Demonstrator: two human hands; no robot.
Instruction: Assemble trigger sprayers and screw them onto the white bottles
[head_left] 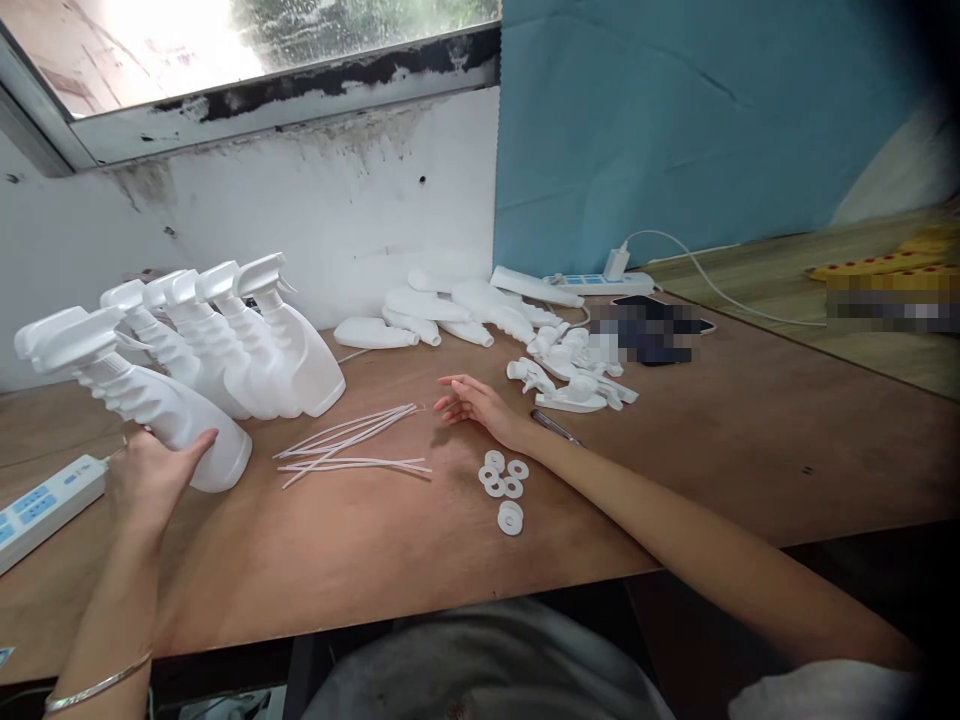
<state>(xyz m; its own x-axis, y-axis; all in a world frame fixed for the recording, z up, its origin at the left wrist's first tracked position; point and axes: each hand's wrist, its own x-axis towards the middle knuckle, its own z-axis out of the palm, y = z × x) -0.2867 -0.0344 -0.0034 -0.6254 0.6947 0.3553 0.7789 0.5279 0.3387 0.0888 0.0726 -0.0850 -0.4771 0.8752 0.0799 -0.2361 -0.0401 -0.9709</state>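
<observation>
My left hand (154, 475) is wrapped round a white spray bottle (176, 415) with its trigger head fitted, at the front of a group of similar spray bottles (289, 360). The held bottle leans to the left. My right hand (472, 408) rests over the table with fingers loosely apart and nothing in it. Just left of it lie several thin white tubes (352, 440). Below it are several white ring washers (512, 487), some stacked. To its right are loose white trigger spray heads (574, 370) and a slim metal tool (555, 427).
White bottles without heads (457, 305) lie in a pile against the wall. A power strip (52, 505) sits at the left edge, another (600, 284) at the back with a charger and cable. A dark, partly blurred object (652, 330) lies at the back right.
</observation>
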